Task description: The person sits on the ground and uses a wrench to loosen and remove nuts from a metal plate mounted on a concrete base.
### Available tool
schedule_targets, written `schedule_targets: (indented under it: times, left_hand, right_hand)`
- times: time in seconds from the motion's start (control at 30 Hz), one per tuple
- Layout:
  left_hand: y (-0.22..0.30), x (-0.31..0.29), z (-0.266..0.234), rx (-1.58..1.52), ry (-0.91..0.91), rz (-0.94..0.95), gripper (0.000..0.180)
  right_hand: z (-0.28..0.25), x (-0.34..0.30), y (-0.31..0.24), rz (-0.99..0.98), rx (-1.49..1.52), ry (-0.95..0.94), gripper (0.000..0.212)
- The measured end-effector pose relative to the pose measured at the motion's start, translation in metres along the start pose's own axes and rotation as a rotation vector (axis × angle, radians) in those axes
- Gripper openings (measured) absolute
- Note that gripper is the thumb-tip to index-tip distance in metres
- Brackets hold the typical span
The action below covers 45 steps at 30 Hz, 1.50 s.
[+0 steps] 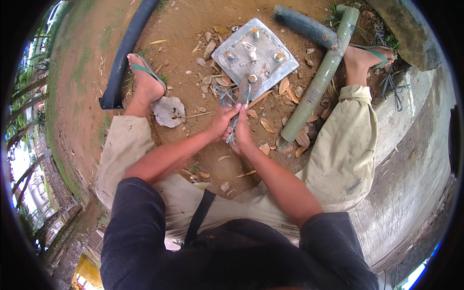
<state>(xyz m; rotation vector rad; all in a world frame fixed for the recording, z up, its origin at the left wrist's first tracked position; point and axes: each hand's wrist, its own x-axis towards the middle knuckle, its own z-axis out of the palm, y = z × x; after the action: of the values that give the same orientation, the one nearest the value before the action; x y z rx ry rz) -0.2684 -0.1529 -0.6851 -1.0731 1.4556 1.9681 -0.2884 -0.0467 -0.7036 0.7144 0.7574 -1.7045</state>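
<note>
A square grey metal plate (237, 42) lies on the dirt in front of me, with several upright bolts near its corners and a pale stub in its middle. My left hand (224, 122) and my right hand (243, 131) are closed together around the handle of a grey metal hand tool (244, 92). The tool's far end meets the plate's near bolt (252, 78); the exact shape of its jaw or head is hard to make out. Something pale and stringy (232, 135) shows between the hands, mostly covered by the fingers.
A green pipe (319, 77) joined to a dark pipe (304, 26) lies right of the plate. A long black pipe (122, 63) runs along the left. My sandalled feet flank the work. Dry leaves (284, 85), a flat grey lump (168, 111) and a concrete edge (401, 106) lie around.
</note>
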Motion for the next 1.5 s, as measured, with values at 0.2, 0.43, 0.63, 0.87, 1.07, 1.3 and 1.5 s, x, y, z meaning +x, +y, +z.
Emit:
schedule_targets:
  times: [0.2,0.43,0.63,0.87,1.07,1.3,1.5]
  left_hand:
    - [-0.028,0.006,0.013,0.058,0.192,0.269,0.053]
    - [-0.025,0.013,0.014,-0.015,0.164,0.24,0.051]
    - [-0.016,0.005,0.015,0.016,0.232,0.299,0.05]
    - [-0.031,-0.005,0.043,-0.033,0.383,0.203,0.054]
    - [-0.012,0.005,0.078,0.162,0.457,0.127,0.062]
    - [-0.038,0.015,0.06,0.122,0.334,0.154,0.061]
    - [-0.018,0.013,0.041,-0.099,0.16,0.338,0.037]
  right_hand:
    - [0.0,0.002,0.009,-0.047,-0.077,0.147,0.072]
    - [-0.04,0.005,0.008,-0.069,0.05,-0.214,0.072]
    - [-0.045,0.028,0.026,-0.071,-0.051,0.039,0.068]
    - [-0.017,-0.018,-0.015,0.036,-0.293,0.138,0.078]
    - [-0.025,-0.031,-0.039,0.002,-0.297,0.119,0.08]
    - [-0.007,-0.037,-0.035,0.026,-0.334,0.259,0.074]
    - [-0.016,-0.024,-0.025,0.016,-0.292,0.186,0.074]
